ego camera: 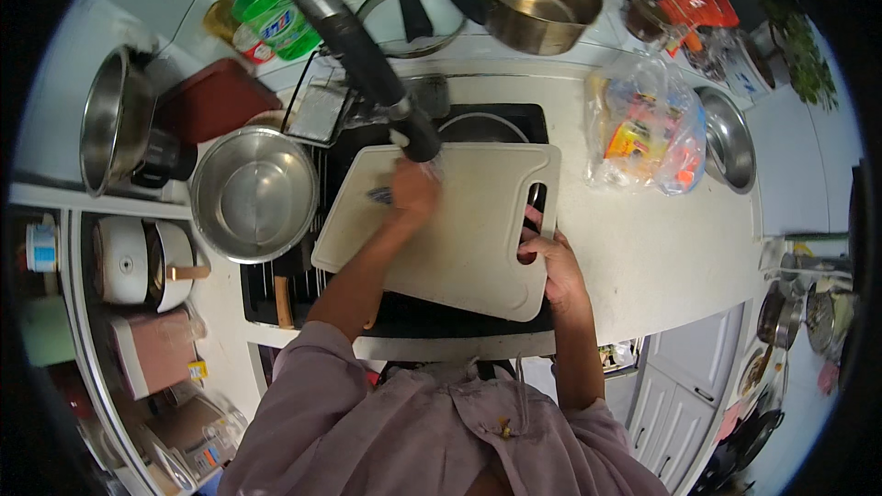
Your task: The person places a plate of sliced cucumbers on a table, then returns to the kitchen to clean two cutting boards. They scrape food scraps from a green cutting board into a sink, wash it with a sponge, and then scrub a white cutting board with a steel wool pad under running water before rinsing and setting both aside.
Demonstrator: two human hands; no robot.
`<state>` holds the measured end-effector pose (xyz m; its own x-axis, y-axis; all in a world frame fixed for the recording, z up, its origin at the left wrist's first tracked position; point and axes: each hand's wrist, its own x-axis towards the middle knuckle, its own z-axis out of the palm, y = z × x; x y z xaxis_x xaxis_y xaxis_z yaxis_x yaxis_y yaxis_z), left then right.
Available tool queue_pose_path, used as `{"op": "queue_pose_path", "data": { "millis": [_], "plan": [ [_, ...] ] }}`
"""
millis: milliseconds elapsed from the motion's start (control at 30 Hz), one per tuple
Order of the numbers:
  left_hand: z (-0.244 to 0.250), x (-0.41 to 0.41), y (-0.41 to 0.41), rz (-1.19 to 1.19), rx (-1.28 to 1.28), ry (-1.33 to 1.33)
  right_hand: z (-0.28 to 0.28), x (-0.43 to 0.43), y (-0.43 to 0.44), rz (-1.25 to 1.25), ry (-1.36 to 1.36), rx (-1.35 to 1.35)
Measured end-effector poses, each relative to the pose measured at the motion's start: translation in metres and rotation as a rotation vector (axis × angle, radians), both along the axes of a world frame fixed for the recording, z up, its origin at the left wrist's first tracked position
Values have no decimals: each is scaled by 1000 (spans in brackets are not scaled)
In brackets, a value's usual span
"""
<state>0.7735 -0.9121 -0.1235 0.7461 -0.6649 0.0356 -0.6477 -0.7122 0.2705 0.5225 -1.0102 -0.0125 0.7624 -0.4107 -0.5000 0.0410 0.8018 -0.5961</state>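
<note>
A white plastic cutting board (468, 234) lies tilted over the black sink (420, 313). My right hand (561, 269) grips its right end, with fingers at the oval handle slot. My left hand (415, 189), blurred, is on the board's upper left part. A small dark striped pad or cloth (379, 195) sticks out from under that hand; most of it is hidden. Directly above is the head of a black and steel faucet (422, 141), with what looks like water at its outlet.
A steel basin (255, 196) stands left of the board. Behind are a green dish soap bottle (275, 17), a glass pot lid (413, 17) and a steel pot (541, 0). Plastic bags of packets (648, 134) and a steel bowl (727, 141) sit on the right counter (641, 255).
</note>
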Motion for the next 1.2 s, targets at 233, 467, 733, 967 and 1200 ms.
{"op": "queue_pose_path", "data": {
  "millis": [233, 467, 733, 967, 1200],
  "plan": [
    [104, -101, -1, -419, -211, 161, 0, -7, -4, -29, 80, -59],
    [-42, 103, 66, 97, 145, -182, 6, 5, 1, -25, 46, 35],
    [31, 7, 11, -119, -82, 261, -9, -9, -20, 246, 1, 192],
    [134, -91, 46, -374, -371, 381, 21, -27, 25, 104, -16, -65],
    [139, -99, 62, -455, -414, 445, 53, -48, 65, -97, 24, -95]
  ]
}}
